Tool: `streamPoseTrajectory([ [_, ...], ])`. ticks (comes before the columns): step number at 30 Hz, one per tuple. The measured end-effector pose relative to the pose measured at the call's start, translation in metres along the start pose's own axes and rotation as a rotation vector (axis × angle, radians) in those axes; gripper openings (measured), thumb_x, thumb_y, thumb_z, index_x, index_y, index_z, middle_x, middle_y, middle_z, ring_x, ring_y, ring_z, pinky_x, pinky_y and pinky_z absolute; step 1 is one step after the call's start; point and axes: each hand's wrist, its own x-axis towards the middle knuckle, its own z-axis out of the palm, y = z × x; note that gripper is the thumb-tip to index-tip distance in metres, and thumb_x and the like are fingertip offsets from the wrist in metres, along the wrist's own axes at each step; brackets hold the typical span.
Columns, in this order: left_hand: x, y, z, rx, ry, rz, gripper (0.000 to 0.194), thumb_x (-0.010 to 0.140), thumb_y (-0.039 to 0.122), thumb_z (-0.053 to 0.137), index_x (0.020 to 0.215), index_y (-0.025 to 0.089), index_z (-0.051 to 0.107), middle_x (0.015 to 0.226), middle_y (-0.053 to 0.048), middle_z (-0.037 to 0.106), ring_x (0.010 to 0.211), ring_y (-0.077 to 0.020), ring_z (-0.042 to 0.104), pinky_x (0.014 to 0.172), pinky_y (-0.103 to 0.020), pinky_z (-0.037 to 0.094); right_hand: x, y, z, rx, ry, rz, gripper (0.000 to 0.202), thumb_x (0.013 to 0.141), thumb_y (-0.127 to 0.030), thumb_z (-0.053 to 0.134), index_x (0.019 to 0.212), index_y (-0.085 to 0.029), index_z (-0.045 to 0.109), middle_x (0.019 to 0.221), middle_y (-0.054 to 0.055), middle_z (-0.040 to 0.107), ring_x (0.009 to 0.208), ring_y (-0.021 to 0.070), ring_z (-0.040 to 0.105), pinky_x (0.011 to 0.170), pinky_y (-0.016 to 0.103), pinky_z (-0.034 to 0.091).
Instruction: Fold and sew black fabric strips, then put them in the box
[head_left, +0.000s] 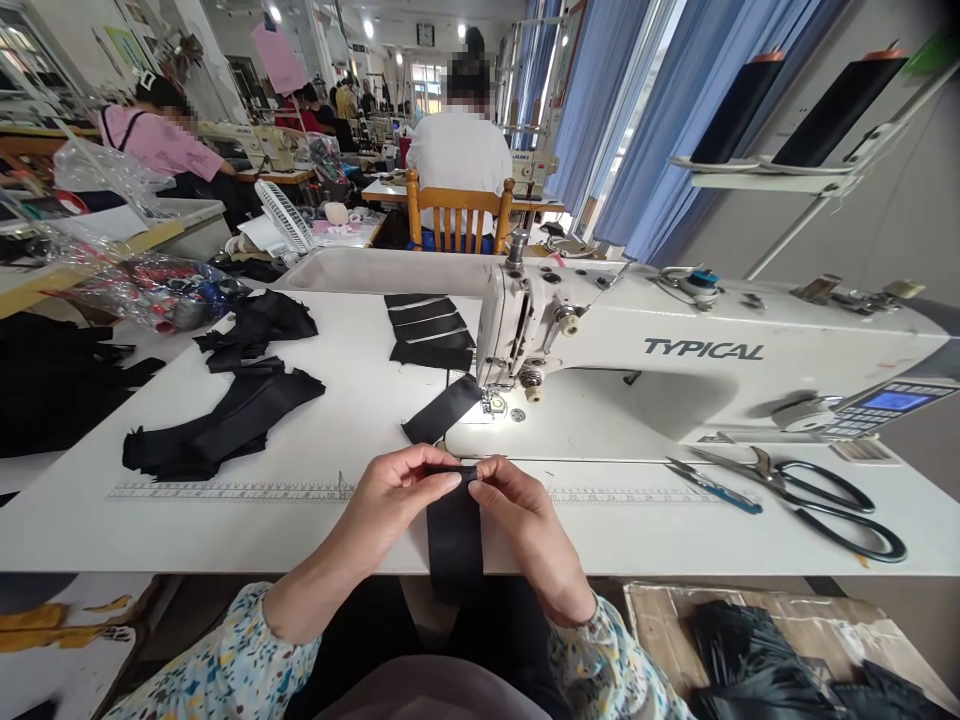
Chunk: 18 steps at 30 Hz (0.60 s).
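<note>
A black fabric strip [455, 535] hangs over the table's front edge, its top end pinched between my two hands. My left hand [405, 490] grips the upper left corner with thumb and fingers. At the upper right corner, my right hand [517, 505] is closed on the same strip. Just beyond them, another black fabric piece [441, 410] lies slanted with one end by the presser foot [493, 403] of the white sewing machine [675, 330]. Behind that piece, several black strips [429, 330] lie fanned out on the machine bed.
Scissors [795, 495] and blue-handled snips [716, 487] lie at the right. Black fabric piles [225, 420] sit at the left. A printed ruler [247, 491] runs along the table front. A cardboard box [660, 620] with black pieces stands below right. Other people sit ahead.
</note>
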Motion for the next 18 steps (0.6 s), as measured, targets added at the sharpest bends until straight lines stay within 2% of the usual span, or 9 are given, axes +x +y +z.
streamPoseTrajectory([
  [2, -0.001, -0.001, -0.001, 0.116, 0.074, 0.189, 0.012, 0.092, 0.029, 0.07, 0.095, 0.018, 0.075, 0.086, -0.003, 0.072, 0.076, -0.0149, 0.065, 0.068, -0.024, 0.052, -0.003, -0.003, -0.001, -0.034, 0.045, -0.042, 0.013, 0.095, -0.036, 0.063, 0.098, -0.024, 0.06, 0.095, -0.001, 0.055, 0.091, 0.0168, 0.049, 0.085, 0.029, 0.039],
  [3, -0.002, -0.002, -0.002, 0.203, 0.139, 0.336, 0.008, 0.093, 0.022, 0.067, 0.094, 0.019, 0.074, 0.087, -0.003, 0.071, 0.076, -0.0143, 0.066, 0.068, -0.024, 0.052, -0.006, -0.006, -0.002, -0.048, 0.075, -0.057, 0.012, 0.096, -0.036, 0.062, 0.1, -0.025, 0.06, 0.097, -0.001, 0.056, 0.094, 0.017, 0.05, 0.087, 0.029, 0.039],
  [5, -0.004, -0.003, -0.006, 0.417, 0.276, 0.67, 0.016, 0.093, 0.007, 0.063, 0.097, 0.019, 0.073, 0.093, -0.004, 0.07, 0.082, -0.0136, 0.067, 0.073, -0.024, 0.054, -0.012, -0.013, -0.002, -0.05, 0.096, -0.065, 0.014, 0.1, -0.038, 0.058, 0.096, -0.025, 0.06, 0.095, -0.001, 0.055, 0.094, 0.0169, 0.051, 0.088, 0.029, 0.038],
  [7, -0.005, -0.003, -0.009, 0.63, 0.356, 0.939, 0.026, 0.09, -0.003, 0.061, 0.1, 0.018, 0.072, 0.098, -0.006, 0.067, 0.088, -0.0146, 0.068, 0.078, -0.025, 0.056, -0.016, -0.018, -0.001, -0.002, 0.016, -0.044, 0.024, 0.103, -0.041, 0.052, 0.09, -0.023, 0.06, 0.089, -0.001, 0.055, 0.089, 0.0166, 0.051, 0.087, 0.03, 0.039],
  [8, -0.005, -0.004, -0.01, 0.716, 0.37, 1.023, 0.029, 0.088, -0.006, 0.062, 0.102, 0.017, 0.072, 0.098, -0.006, 0.066, 0.09, -0.0155, 0.068, 0.078, -0.026, 0.056, -0.018, -0.02, 0.001, 0.034, -0.041, -0.031, 0.025, 0.103, -0.042, 0.052, 0.09, -0.023, 0.061, 0.089, 0.0, 0.056, 0.088, 0.0166, 0.052, 0.087, 0.031, 0.04],
  [11, -0.004, -0.007, -0.008, 0.873, 0.354, 1.128, 0.031, 0.084, -0.008, 0.065, 0.103, 0.015, 0.07, 0.096, -0.007, 0.065, 0.09, -0.0188, 0.067, 0.078, -0.03, 0.057, -0.018, -0.018, 0.008, 0.136, -0.123, -0.011, 0.018, 0.1, -0.041, 0.059, 0.1, -0.023, 0.063, 0.095, 0.0, 0.059, 0.091, 0.0171, 0.053, 0.09, 0.031, 0.041],
  [15, -0.007, -0.015, -0.001, 0.924, 0.313, 1.168, 0.034, 0.084, -0.009, 0.064, 0.11, 0.013, 0.068, 0.094, -0.009, 0.065, 0.089, -0.0205, 0.066, 0.079, -0.032, 0.057, -0.011, -0.01, 0.011, 0.199, -0.079, 0.004, 0.017, 0.099, -0.039, 0.061, 0.094, -0.023, 0.06, 0.089, -0.001, 0.056, 0.09, 0.0164, 0.052, 0.09, 0.032, 0.04],
  [17, -0.011, -0.017, -0.001, 0.891, 0.237, 1.117, 0.04, 0.087, -0.006, 0.063, 0.121, 0.015, 0.065, 0.096, -0.009, 0.066, 0.092, -0.0207, 0.067, 0.083, -0.033, 0.058, -0.006, -0.009, 0.007, 0.186, -0.074, 0.013, 0.017, 0.099, -0.037, 0.06, 0.091, -0.022, 0.06, 0.085, -0.001, 0.055, 0.088, 0.0164, 0.052, 0.089, 0.032, 0.039],
  [18, -0.014, -0.016, -0.002, 0.847, 0.173, 1.044, 0.043, 0.089, 0.0, 0.065, 0.129, 0.016, 0.062, 0.103, -0.01, 0.067, 0.098, -0.0221, 0.067, 0.088, -0.034, 0.058, -0.004, -0.01, 0.004, 0.163, -0.078, 0.012, 0.017, 0.099, -0.036, 0.06, 0.09, -0.022, 0.059, 0.084, -0.001, 0.055, 0.087, 0.0166, 0.052, 0.088, 0.032, 0.039],
])
